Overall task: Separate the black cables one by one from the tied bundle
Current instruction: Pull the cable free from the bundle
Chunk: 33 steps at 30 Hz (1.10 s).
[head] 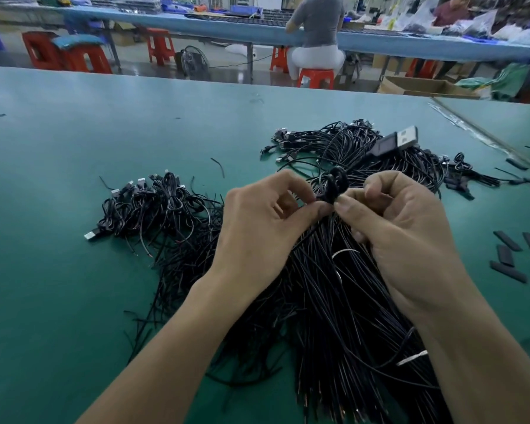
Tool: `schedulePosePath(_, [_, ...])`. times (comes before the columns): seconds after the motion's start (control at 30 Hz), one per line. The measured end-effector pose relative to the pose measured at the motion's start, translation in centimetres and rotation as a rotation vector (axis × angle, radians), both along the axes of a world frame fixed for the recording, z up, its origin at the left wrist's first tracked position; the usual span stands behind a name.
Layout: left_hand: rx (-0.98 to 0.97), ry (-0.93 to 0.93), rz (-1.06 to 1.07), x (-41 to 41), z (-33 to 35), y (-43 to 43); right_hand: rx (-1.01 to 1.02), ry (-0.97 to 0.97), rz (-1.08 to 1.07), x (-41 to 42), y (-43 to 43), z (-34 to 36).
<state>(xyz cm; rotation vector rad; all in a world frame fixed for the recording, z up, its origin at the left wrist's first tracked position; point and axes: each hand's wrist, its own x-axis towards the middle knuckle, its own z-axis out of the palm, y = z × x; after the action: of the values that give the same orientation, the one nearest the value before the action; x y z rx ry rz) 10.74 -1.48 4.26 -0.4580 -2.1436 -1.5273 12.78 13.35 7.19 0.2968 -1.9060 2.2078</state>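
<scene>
Black loop [334, 184] stands up between the two sets of fingertips, at the top of the bundle [328, 301], which runs from under the fingers back toward the person across the green table [74, 133]. The left hand [257, 221] pinches the loop's base between thumb and curled forefinger. The right hand [398, 228] pinches it from the other side, its remaining fingers curled in. Whether the loop is a tie or a cable cannot be told. Left of the left fingers lies a smaller pile [159, 206]. Beyond both hands lies a heap [346, 142], with a blurred plug [403, 138] over it. Right of the right fingers lie flat strips [508, 255].
</scene>
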Motion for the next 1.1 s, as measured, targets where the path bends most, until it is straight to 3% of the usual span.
schedulePosePath(0.2, [0.259, -0.294, -0.303, -0.3, 0.2, 0.1, 0.147, 0.052, 0.025, -0.4, 0.8, -0.3])
schedulePosePath(0.37, [0.511, -0.405, -0.34, -0.6, 1.0, -0.1, 0.257, 0.032, 0.039, -0.5, -0.1, -1.5])
schedulePosePath(0.47, [0.525, -0.373, -0.445, -0.2, 1.3, -0.5, 0.274, 0.009, 0.029, -0.5, -0.5, -1.8])
schedulePosePath(0.63, [0.459, -0.286, -0.482, 0.5, 1.7, 0.1, 0.071, -0.06, -0.094, -0.7, 0.1, -1.4])
schedulePosePath(0.73, [0.309, -0.228, -0.4, 0.5, 1.2, 0.5, -0.04, -0.055, -0.134, -0.5, 0.1, -1.1])
schedulePosePath(0.93, [0.015, 0.077, -0.253, 1.0, 0.4, 1.1, -0.07, -0.05, -0.207, -0.7, 0.3, -1.2])
schedulePosePath(1.1, [-0.174, 0.315, -0.159, 0.8, -0.3, 1.1, -0.158, -0.064, -0.144, -0.5, 0.1, -1.1])
